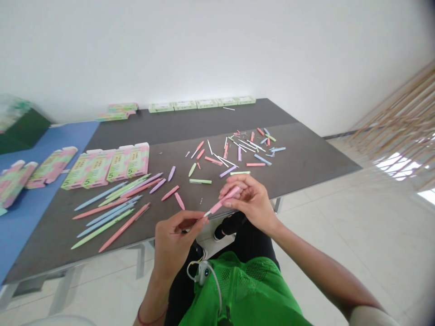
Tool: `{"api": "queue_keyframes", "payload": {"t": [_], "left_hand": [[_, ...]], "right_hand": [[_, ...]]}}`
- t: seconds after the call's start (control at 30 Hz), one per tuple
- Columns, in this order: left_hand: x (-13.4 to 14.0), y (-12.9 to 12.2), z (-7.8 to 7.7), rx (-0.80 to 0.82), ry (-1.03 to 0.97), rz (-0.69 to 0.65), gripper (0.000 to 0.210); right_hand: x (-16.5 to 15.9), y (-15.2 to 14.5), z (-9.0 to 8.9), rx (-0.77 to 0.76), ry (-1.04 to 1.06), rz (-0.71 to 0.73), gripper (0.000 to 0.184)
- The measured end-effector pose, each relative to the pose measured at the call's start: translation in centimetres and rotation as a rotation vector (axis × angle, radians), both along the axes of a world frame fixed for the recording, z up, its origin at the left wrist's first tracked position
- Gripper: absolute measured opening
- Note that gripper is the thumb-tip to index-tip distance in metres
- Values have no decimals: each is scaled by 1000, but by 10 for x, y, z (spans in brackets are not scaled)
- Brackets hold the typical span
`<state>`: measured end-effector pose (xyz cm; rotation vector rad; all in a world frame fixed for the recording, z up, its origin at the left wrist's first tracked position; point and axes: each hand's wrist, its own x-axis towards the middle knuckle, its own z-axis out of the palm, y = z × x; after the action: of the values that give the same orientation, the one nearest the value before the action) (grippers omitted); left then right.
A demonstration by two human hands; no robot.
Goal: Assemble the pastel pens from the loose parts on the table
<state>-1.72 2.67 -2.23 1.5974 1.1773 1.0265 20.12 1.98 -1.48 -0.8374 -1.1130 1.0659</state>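
A pink pen barrel [225,199] slants between my two hands, just over the table's near edge. My right hand [250,199] grips the barrel between thumb and fingers. From its lower left end sticks a white refill [207,213], whose tip my left hand [181,233] pinches between thumb and forefinger. On the table close by lie loose pink barrel pieces [180,200] and a green barrel with a clip [200,181]. Whole pens in several colours, such as a coral one [124,227], lie in a loose pile left of my left hand.
Loose barrels, white refills [241,147] and small parts are scattered at the table's right. Flat pen boxes [138,160] lie to the left, and a row of boxes [206,103] runs along the wall. A dark green bin [25,131] stands at far left on a blue surface.
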Motion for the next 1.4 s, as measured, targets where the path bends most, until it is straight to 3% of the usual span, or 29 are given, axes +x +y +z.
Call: {"api": "queue_keyframes", "payload": {"t": [0.1,0.2,0.43,0.7,0.97,1.13,1.4], "left_hand": [[6,-4,-7,-65,-69,8,14],[13,-9,-12,-147,-127,-14,15],[26,-17,-11,-298,-231,-35,19],[33,-19,-7,-396,-293,-33,26],[39,-21,-14,-414,-341,-2,26],[42,-22,-17,-444,-384,19,28],[54,-24,-28,-533,-430,16,32]], "right_hand": [[-12,0,-7,-30,72,-118,37],[-21,1,-12,-21,143,-158,46],[-23,0,-13,-16,150,-172,53],[-17,1,-13,6,161,-167,37],[-8,8,-8,-41,157,-73,54],[3,15,-4,-46,102,-81,42],[18,31,0,-47,73,-108,52]]}}
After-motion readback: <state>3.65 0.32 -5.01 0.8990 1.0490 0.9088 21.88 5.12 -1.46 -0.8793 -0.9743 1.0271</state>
